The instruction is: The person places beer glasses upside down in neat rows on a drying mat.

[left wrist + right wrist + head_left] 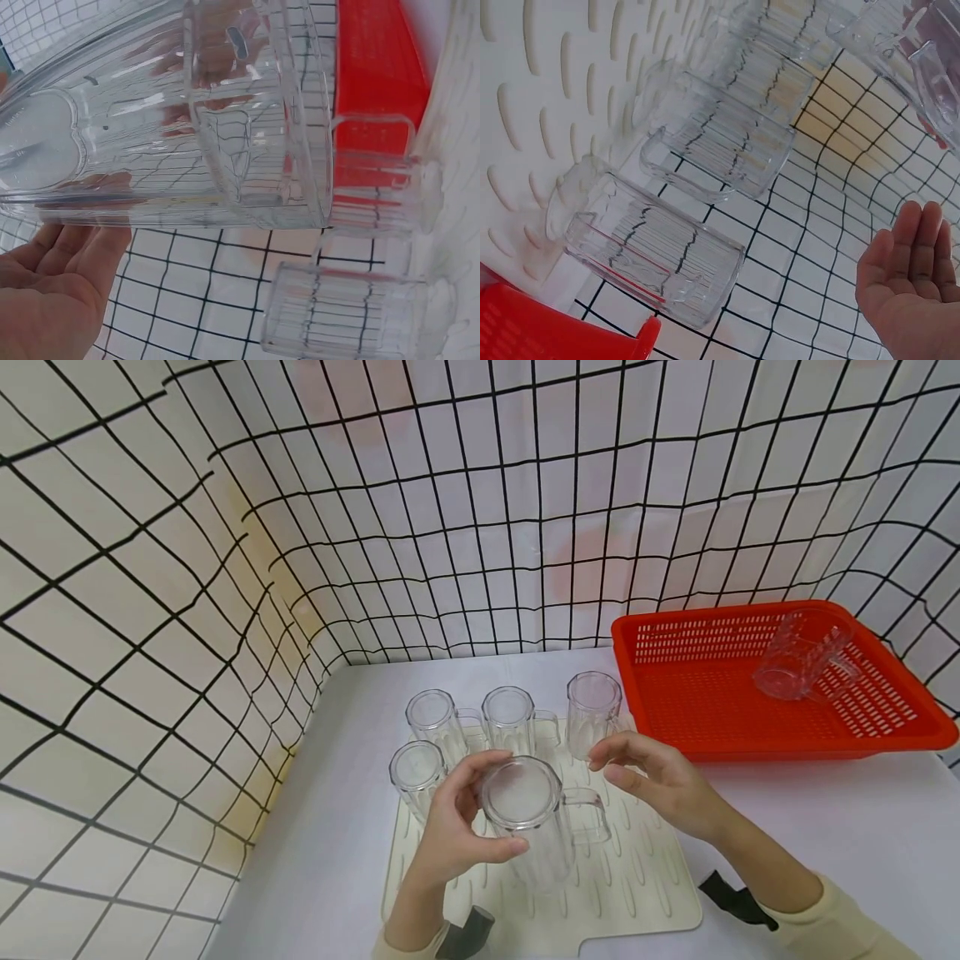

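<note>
My left hand (pixel 468 822) grips a clear glass mug (pixel 536 827) that is upside down, its base facing up and its handle pointing right. In the left wrist view the held mug (pixel 172 127) fills the upper part, with the left hand (pixel 67 277) around its side. My right hand (pixel 667 781) is apart from that mug, fingers loosely bent and holding nothing; the right wrist view shows the same hand (pixel 911 277) with no object in it. Behind, several inverted mugs stand on a cream drying mat (pixel 637 893), among them a mug (pixel 592 714) just beyond the right fingertips.
A red plastic basket (pixel 697 756) sits at the back right with one clear mug (pixel 795 660) lying on its side inside. Black wire grid panels (pixel 540 518) rise at the back and left. Another inverted mug (pixel 417 768) stands at the mat's left edge.
</note>
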`<act>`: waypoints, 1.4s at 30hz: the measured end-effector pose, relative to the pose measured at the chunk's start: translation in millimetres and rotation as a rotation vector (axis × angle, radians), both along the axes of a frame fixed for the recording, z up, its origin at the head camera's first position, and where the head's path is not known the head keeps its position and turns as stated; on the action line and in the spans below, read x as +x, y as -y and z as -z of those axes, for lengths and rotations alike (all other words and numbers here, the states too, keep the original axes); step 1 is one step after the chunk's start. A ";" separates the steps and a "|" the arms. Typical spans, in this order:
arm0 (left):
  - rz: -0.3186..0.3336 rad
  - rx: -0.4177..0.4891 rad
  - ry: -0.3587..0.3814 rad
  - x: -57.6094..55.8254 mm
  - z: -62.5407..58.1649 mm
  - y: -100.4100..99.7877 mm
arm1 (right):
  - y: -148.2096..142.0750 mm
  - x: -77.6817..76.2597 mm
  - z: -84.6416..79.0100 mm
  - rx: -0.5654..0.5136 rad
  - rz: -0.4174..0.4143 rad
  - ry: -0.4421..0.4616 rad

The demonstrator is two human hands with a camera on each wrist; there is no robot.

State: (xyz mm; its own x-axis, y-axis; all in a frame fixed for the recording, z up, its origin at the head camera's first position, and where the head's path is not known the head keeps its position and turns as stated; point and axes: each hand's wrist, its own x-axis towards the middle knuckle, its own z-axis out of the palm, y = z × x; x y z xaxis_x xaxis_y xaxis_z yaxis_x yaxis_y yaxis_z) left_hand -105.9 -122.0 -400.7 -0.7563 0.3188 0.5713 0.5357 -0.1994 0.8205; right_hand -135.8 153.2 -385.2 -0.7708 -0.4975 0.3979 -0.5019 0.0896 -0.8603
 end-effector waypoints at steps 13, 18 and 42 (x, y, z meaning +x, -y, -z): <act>0.008 -0.066 0.000 -1.2 1.9 -0.8 | 7.0 -1.8 11.3 -0.063 -0.129 0.057; 0.003 -0.083 -0.001 -0.7 1.5 -0.6 | 11.4 -0.3 16.1 -0.065 -0.192 0.081; -0.039 -0.137 0.007 -2.7 9.5 -0.3 | 20.8 2.6 24.6 -0.103 -0.390 0.135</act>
State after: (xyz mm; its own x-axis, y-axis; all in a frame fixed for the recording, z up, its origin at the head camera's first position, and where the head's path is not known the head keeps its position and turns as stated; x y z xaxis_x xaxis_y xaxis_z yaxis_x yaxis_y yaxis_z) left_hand -108.6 -121.7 -410.2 -0.7734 0.3640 0.5191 0.5351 -0.0642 0.8423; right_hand -133.3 132.4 -409.7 -0.5809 -0.7254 0.3692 -0.3636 -0.1746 -0.9150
